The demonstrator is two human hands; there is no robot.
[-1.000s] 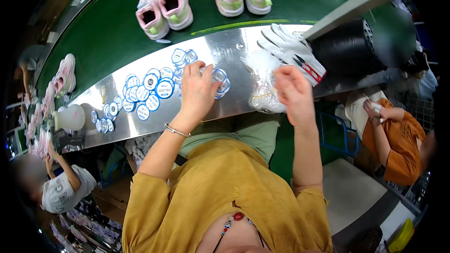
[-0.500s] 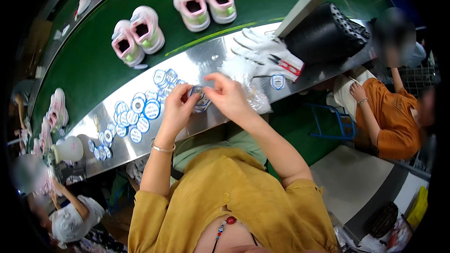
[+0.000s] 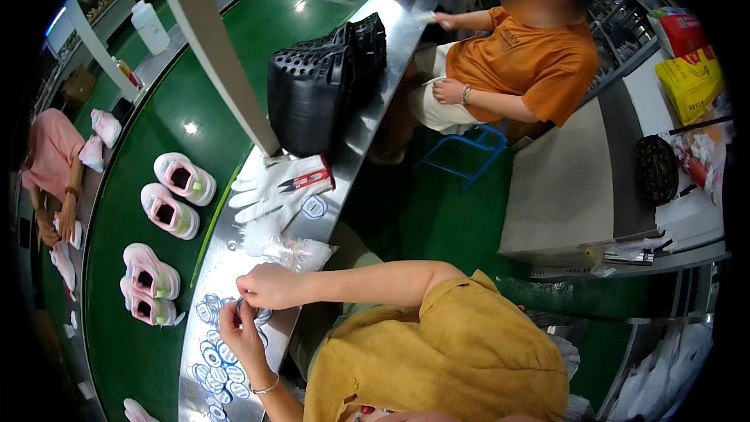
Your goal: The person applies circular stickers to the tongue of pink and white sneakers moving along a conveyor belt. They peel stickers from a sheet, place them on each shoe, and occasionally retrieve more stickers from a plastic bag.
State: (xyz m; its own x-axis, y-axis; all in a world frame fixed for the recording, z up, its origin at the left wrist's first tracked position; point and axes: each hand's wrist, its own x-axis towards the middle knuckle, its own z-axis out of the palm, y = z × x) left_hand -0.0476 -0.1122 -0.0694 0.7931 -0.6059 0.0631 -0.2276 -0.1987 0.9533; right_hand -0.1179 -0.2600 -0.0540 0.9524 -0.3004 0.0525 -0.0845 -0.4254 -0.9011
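Over the metal bench edge, my left hand [image 3: 244, 337] and my right hand [image 3: 269, 287] meet, fingertips almost touching. My left hand's thumb and fingers pinch a small round blue-and-white label [image 3: 240, 305], mostly covered by the fingers. The right hand's fingertips are pressed together beside it; what they grip is hidden. Below and around the left hand lie many loose round blue-and-white labels [image 3: 212, 357], some overlapping. Just beyond the right hand rests a clear plastic bag [image 3: 301, 254].
White gloves [image 3: 269, 191] with red-handled thread snips [image 3: 305, 180] lie near a single label [image 3: 314, 206]. Past a post [image 3: 215, 55] stand black perforated baskets [image 3: 312, 98]. Pink-white shoes [image 3: 148, 273] sit on the green belt [image 3: 211, 148]. A person in orange [image 3: 523, 62] sits at right.
The view has swung to the right, bringing the person in orange and the black baskets closer to the middle. Both hands stay together at the labels, with the fingertips now nearer each other.
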